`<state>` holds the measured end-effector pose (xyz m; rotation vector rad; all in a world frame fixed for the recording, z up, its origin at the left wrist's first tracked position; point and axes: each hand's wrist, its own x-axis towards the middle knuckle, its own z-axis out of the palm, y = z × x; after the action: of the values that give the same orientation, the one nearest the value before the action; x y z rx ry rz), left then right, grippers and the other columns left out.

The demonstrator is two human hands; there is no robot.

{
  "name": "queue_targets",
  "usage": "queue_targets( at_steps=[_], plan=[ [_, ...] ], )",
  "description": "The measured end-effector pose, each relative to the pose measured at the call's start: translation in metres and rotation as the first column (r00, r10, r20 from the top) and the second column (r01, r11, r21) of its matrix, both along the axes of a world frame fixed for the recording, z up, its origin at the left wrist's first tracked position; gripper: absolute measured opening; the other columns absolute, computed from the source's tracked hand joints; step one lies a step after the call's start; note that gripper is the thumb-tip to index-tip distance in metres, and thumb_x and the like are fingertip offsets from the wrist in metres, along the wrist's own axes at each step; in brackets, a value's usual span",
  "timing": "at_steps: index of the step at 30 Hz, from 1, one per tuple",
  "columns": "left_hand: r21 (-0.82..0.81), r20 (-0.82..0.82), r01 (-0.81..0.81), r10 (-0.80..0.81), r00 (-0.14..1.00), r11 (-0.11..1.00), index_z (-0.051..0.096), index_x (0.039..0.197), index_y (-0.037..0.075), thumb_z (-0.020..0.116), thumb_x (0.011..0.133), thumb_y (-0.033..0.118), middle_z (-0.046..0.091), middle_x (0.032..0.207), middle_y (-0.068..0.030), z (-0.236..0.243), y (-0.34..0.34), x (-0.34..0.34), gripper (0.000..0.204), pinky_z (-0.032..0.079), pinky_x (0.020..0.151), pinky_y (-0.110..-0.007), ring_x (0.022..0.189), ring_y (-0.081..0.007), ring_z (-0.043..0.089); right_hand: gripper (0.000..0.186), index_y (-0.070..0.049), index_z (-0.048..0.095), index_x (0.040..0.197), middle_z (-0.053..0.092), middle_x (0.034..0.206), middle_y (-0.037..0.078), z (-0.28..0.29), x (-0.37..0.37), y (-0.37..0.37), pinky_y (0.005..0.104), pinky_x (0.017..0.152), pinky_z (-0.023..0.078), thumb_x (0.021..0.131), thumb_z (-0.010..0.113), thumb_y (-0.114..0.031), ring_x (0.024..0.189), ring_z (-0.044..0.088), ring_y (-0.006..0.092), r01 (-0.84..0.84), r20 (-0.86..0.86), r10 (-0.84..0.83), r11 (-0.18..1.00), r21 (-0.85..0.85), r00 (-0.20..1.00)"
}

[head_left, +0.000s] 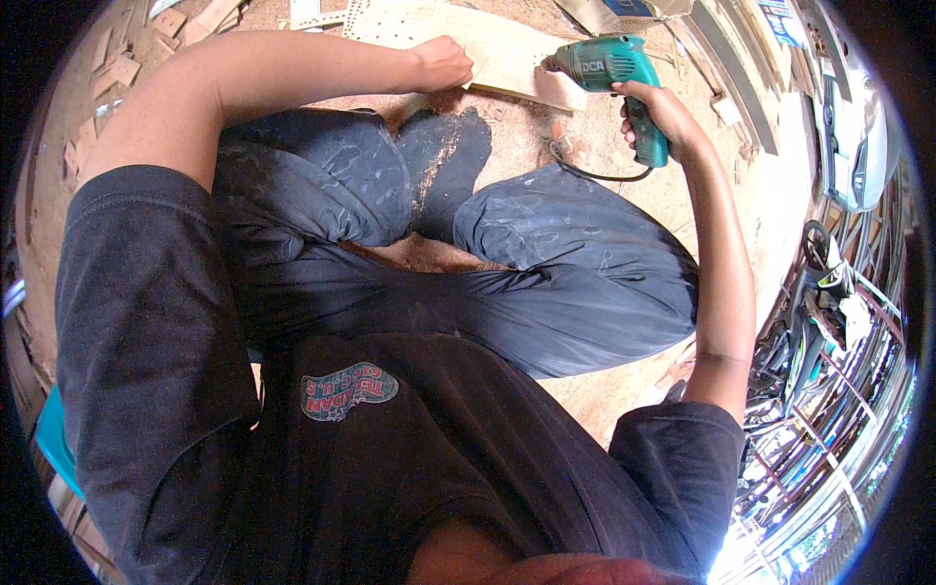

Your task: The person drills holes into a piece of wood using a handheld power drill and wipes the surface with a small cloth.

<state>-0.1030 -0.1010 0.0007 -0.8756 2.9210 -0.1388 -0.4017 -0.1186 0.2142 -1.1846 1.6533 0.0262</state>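
I sit cross-legged on a dirt floor in dark trousers. My right hand (655, 115) grips the handle of a teal electric drill (606, 66), whose nose points left at the edge of a pale wooden board (507, 49) lying flat ahead of my knees. My left hand (444, 63) is closed with its knuckles pressing down on the near part of that board. The drill's black cord (585, 172) loops down beside my right knee. The bit itself is too small to make out.
Small wood offcuts (122, 68) lie scattered at the upper left. Long planks and strips (733, 68) lean at the upper right, beside a white vehicle body (853, 127). Metal frames and bicycles (819, 331) crowd the right side. Sawdust covers the ground.
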Motion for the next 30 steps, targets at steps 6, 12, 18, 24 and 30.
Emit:
queue_targets(
  at_steps=[6, 12, 18, 24, 30],
  plan=[
    [-0.008, 0.028, -0.018, 0.018, 0.999, 1.0, 0.074, 0.079, 0.008, 0.06, 0.083, 0.012, 0.073, 0.082, -0.0127, 0.002, 0.001, 0.001, 0.016, 0.058, 0.068, -0.038, 0.081, -0.0284, 0.073, 0.033, -0.001, 0.059, 0.091, 0.06, 0.069, 0.007, 0.002, 0.006, 0.002, 0.0315, 0.05, 0.05, 0.086, 0.066, -0.033, 0.053, 0.062, 0.0173, -0.051, -0.022, 0.051, 0.999, -0.017, 0.998],
    [0.065, 0.07, -0.058, 0.054, 0.996, 0.996, 0.071, 0.086, 0.003, 0.064, 0.082, 0.013, 0.07, 0.087, -0.0131, 0.018, 0.005, -0.004, 0.013, 0.056, 0.077, -0.037, 0.09, -0.0269, 0.07, 0.032, -0.002, 0.059, 0.087, 0.061, 0.067, 0.008, 0.003, 0.008, 0.004, 0.0327, 0.049, 0.05, 0.087, 0.066, -0.034, 0.052, 0.061, 0.0173, -0.069, -0.051, 0.069, 0.998, -0.009, 0.996],
    [0.11, 0.073, -0.04, 0.032, 0.997, 0.993, 0.071, 0.085, 0.004, 0.062, 0.083, 0.013, 0.07, 0.087, -0.0141, 0.006, -0.001, -0.003, 0.013, 0.057, 0.075, -0.038, 0.091, -0.0281, 0.07, 0.034, -0.005, 0.057, 0.08, 0.061, 0.063, 0.008, 0.005, 0.01, 0.006, 0.0344, 0.047, 0.052, 0.088, 0.063, -0.037, 0.051, 0.06, 0.0169, -0.077, -0.043, 0.076, 0.997, -0.007, 0.996],
    [0.119, 0.062, -0.075, 0.068, 0.996, 0.99, 0.071, 0.084, 0.005, 0.062, 0.084, 0.015, 0.07, 0.087, -0.0127, 0.008, 0.0, -0.004, 0.014, 0.057, 0.075, -0.038, 0.091, -0.0278, 0.07, 0.034, -0.004, 0.056, 0.081, 0.061, 0.065, 0.009, 0.003, 0.01, 0.004, 0.0339, 0.048, 0.051, 0.089, 0.063, -0.037, 0.052, 0.06, 0.0169, -0.087, -0.033, 0.087, 0.996, 0.004, 0.996],
    [0.101, 0.097, -0.051, 0.041, 0.994, 0.994, 0.072, 0.084, 0.008, 0.062, 0.084, 0.016, 0.07, 0.089, -0.0105, 0.011, 0.001, -0.005, 0.013, 0.057, 0.078, -0.039, 0.093, -0.0266, 0.069, 0.034, -0.004, 0.056, 0.081, 0.061, 0.065, 0.009, 0.0, 0.007, 0.003, 0.033, 0.048, 0.051, 0.089, 0.062, -0.036, 0.053, 0.061, 0.0171, -0.084, -0.03, 0.084, 0.996, 0.008, 0.996]
  ],
)
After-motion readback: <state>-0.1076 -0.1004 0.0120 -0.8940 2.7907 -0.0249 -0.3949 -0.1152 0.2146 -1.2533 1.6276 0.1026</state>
